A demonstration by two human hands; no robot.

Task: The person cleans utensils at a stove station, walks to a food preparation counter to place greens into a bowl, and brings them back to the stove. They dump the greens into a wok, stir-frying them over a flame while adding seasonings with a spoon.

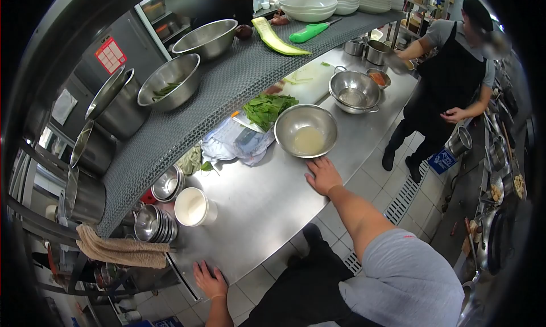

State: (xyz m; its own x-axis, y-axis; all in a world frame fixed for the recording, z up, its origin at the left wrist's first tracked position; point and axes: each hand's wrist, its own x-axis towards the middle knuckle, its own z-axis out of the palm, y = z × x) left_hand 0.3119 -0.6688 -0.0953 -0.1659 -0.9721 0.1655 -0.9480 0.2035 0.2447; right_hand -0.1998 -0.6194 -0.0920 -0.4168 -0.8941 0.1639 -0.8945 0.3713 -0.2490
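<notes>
My right hand [323, 175] lies with its fingers spread on the steel table [256, 207], its fingertips close to the near rim of a metal bowl [306, 131] holding a pale yellowish liquid. Flat on the table's near left corner rests my left hand [210, 280], fingers apart and holding nothing. A white tub [195, 206] with pale contents stands beyond my left hand. Green leaves [270, 110] lie behind the metal bowl, beside a crumpled plastic bag [236, 142]. Farther right is a metal colander [354, 92] with two handles.
A shelf [227, 82] above the table bears metal bowls, a cut green vegetable [276, 39], a green-handled knife [310, 32] and white dishes. A co-worker in a black apron [443, 71] stands at the right, another person behind the shelf. A towel [122, 250] hangs at left.
</notes>
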